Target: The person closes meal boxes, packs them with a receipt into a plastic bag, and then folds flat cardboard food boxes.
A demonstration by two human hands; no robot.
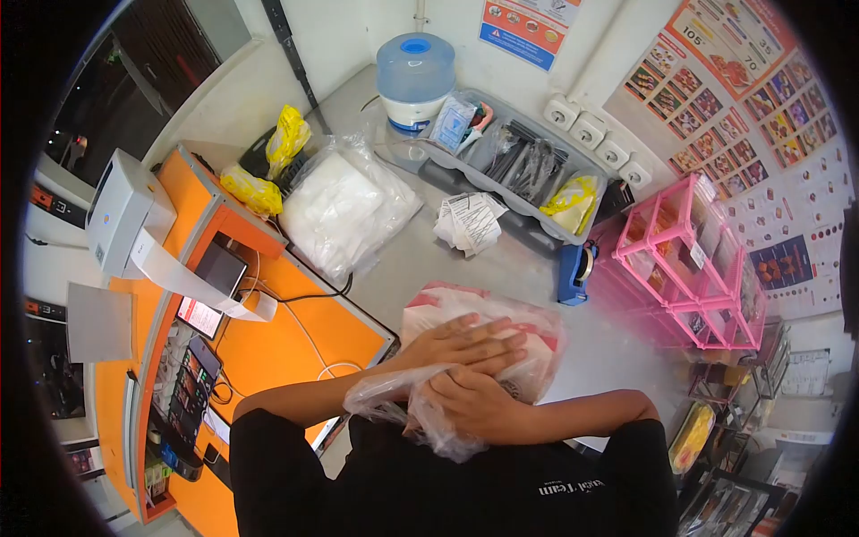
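At a smooth grey counter (pixel 599 358), left hand (pixel 474 345) flat on bagged package (pixel 540 347), right hand (pixel 470 404) clutching crinkled plastic (pixel 380 394)

Centre: left hand (pixel 476 345) lay flat on bagged package (pixel 438 309) | lower centre: right hand (pixel 474 404) clutched gathered plastic bag (pixel 383 394) | upper centre: water jug (pixel 414 73) stood beside grey tray (pixel 503 199) | right of frame: pink drawers (pixel 626 294) stood

Bearings taken from the wrapped package (pixel 544 353): its contents I could not establish, and the left hand (pixel 474 343) hides part of its top. At twelve o'clock, print on the crumpled receipts (pixel 468 222) is too small to read; the notice (pixel 528 34) beyond is cut off above. At six, the black shirt (pixel 447 501) runs out of view.
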